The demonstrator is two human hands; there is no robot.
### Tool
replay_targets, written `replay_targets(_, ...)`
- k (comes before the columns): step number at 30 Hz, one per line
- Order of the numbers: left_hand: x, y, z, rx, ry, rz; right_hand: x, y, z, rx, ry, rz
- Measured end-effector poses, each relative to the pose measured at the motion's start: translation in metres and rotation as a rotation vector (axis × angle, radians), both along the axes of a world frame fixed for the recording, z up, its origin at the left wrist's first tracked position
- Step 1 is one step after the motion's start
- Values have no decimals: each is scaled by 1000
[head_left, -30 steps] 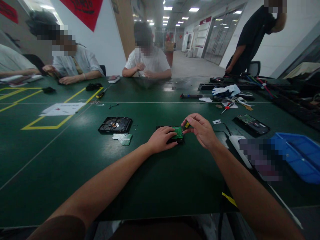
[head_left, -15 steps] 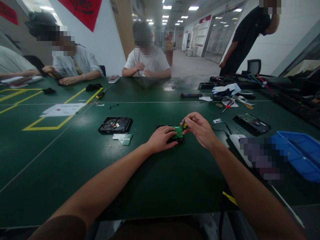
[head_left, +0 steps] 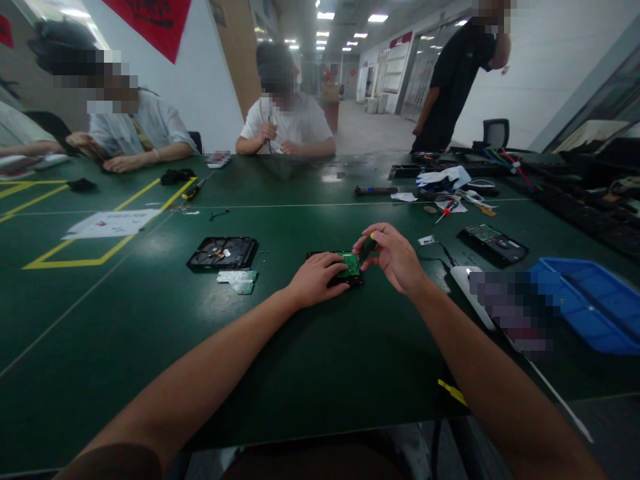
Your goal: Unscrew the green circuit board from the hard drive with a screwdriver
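A hard drive point(head_left: 356, 281) with a green circuit board point(head_left: 352, 264) on its upper side lies on the table. My left hand point(head_left: 320, 277) lies across its left part, fingers over the board and thumb along the near edge, holding it down. A screwdriver point(head_left: 367, 249) with a dark and yellow handle is pinched in my right hand point(head_left: 395, 259). It leans over the board's right end; its tip is too small to make out. To the left lie another hard drive point(head_left: 223, 254), a detached circuit board point(head_left: 239, 281) and several tiny screws point(head_left: 264, 252).
At right are a third hard drive point(head_left: 493, 244), a blue tray point(head_left: 595, 307) and a white device with a cable point(head_left: 473, 293). Behind them lie gloves point(head_left: 444, 178), a red screwdriver point(head_left: 447, 211) and a dark cylindrical tool point(head_left: 375, 191). Other people sit across the table; one stands.
The screwdriver in my right hand now shows more of its handle and leans over the board. My left hand stays on the hard drive. The view has shifted slightly.
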State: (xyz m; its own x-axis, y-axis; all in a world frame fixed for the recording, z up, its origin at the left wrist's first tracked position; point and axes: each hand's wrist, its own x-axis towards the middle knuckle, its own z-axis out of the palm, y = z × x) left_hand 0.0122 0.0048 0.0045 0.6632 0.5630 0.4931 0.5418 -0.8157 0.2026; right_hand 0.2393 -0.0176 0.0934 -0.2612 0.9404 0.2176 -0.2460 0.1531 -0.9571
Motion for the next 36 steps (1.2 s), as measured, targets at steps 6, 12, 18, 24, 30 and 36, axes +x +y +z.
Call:
replay_targets(6, 0, -1, 1, 3, 8, 4, 0, 3, -3, 13, 38, -38)
replay_targets(12, 0, -1, 2, 1, 5, -2, -4, 2, -6, 39, -5, -27)
replay_targets(18, 1, -1, 2, -4, 4, 1, -3, 0, -3, 40, -45, -34)
replay_targets(24, 1, -1, 2, 5, -1, 1, -1, 1, -1, 25, -4, -52)
replay_targets(30, 0, 1, 0, -1, 2, -6, 0, 0, 1, 30, -38, -35)
replay_targets(36, 0, 1, 0, -2, -2, -6, 1, 1, 1, 35, -39, -30)
